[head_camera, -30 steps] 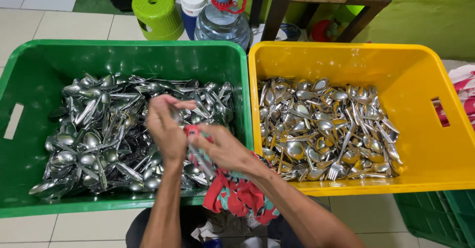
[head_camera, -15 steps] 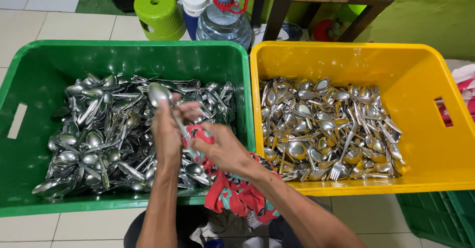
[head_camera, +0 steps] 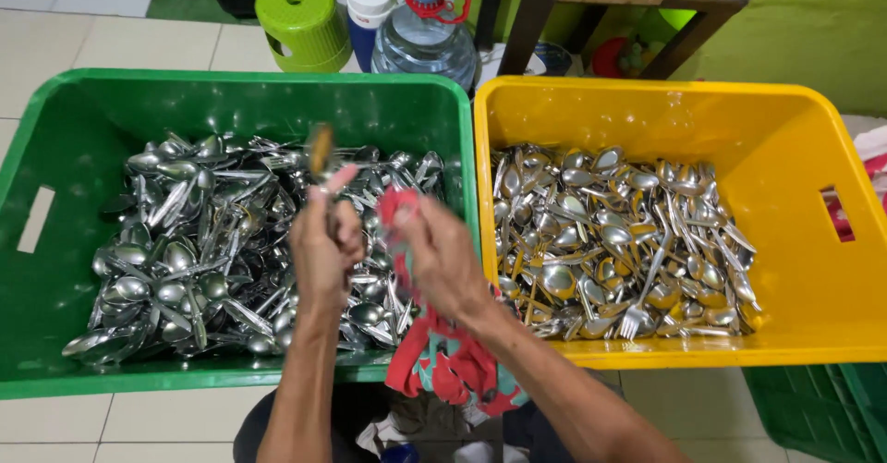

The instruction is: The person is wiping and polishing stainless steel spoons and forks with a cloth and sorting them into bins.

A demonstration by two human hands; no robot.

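The left hand (head_camera: 323, 246) is closed around the handle of a metal spoon (head_camera: 321, 152), fingers curled tight, the blurred bowl standing upright above the fist. The right hand (head_camera: 443, 255) pinches a red patterned cloth (head_camera: 443, 361), fingers pressed together on its upper fold just right of the spoon's handle; the soft, crumpled fabric hangs down past the wrist. Both hands hover over the right half of the green crate (head_camera: 65, 103), a smooth moulded plastic box with a slot handle in its side wall. It holds a tangled heap of shiny steel spoons (head_camera: 176, 241) with oval bowls and thin flat handles. Touching the green crate's right wall stands a yellow plastic crate (head_camera: 647, 112) with a similar pile of spoons and forks (head_camera: 619, 241). Behind the green crate are a round lime-green stool (head_camera: 302, 15) and a clear water jug (head_camera: 425, 38) with a blue cap. Compared with half a second ago, the spoon has risen higher above the heap, and the right hand has moved up beside it, lifting the cloth.
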